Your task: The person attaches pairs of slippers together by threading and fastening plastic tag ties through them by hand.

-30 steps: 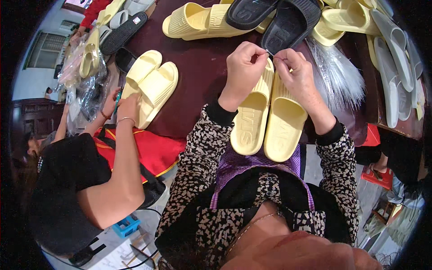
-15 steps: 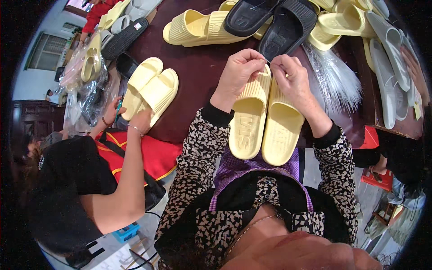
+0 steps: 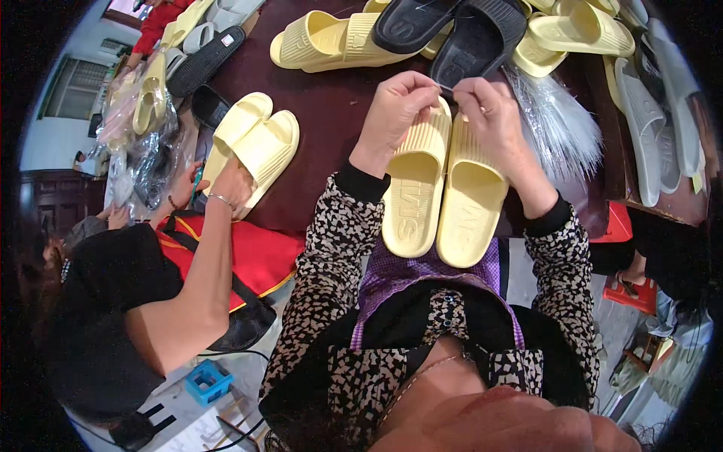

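Observation:
A pair of pale yellow slide slippers [image 3: 413,203] lies side by side at the table edge in front of me, toes away and heels toward me. Past their toes, my left hand [image 3: 401,113] is pinched shut on one end of a thin whitish plastic strand [image 3: 446,89]. The other end is between the pinched fingertips of my right hand [image 3: 493,113], whose wrist is beside the right slipper. A bundle of thin clear strands [image 3: 561,128] fans out to the right of that hand. Where the held strand meets the slippers is hidden by my fingers.
Black slippers [image 3: 471,49] and more yellow ones [image 3: 331,45] lie beyond my hands on the dark red table [image 3: 331,113]. Grey slippers [image 3: 640,124] are stacked at right. At left a co-worker's hand [image 3: 235,184] touches another yellow pair [image 3: 260,147]; their other hand holds a teal tool [image 3: 197,181].
My hands have drawn slightly apart, and more of the strand shows between them. The slippers before me have shifted slightly away from me. The co-worker's near arm has moved slightly left.

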Tool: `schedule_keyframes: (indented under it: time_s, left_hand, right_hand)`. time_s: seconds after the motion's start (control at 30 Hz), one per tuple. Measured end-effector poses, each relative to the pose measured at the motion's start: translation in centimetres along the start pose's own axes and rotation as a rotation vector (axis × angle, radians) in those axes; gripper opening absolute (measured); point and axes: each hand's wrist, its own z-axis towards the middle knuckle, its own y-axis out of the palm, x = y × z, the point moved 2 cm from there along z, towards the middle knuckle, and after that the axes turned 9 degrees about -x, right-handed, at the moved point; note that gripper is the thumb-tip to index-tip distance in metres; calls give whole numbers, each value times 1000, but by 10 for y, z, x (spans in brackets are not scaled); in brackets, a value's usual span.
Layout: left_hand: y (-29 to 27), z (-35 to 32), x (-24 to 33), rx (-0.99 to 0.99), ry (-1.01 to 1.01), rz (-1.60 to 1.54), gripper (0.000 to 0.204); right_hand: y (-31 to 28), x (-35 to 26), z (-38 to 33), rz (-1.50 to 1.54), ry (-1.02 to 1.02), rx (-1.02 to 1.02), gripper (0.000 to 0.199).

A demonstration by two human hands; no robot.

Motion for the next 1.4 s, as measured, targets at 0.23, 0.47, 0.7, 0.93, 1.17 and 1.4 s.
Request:
schedule_keyframes:
  time_s: [0.23, 0.47, 0.7, 0.93, 1.17, 1.4]
  left_hand:
    - [-37, 3, -11, 128, 39, 121, 9]
    - [-31, 21, -14, 215, 3, 200, 15]
    - [-42, 32, -18, 248, 48, 148, 16]
    - [-49, 31, -22, 287, 1, 120, 15]
    - [-45, 24, -30, 260, -23, 127, 15]
    - [-55, 4, -22, 335, -31, 150, 15]
  right_hand:
    - [-51, -39, -44, 148, 54, -256, 16]
    - [-13, -52, -75, -244, -90, -497, 37]
    - [-18, -13, -78, -299, -24, -365, 20]
    - [-127, 23, -40, -510, 63, -100, 7]
    - [-347, 160, 77, -708, 197, 189, 17]
    - [-212, 148, 126, -424, 64, -84, 29]
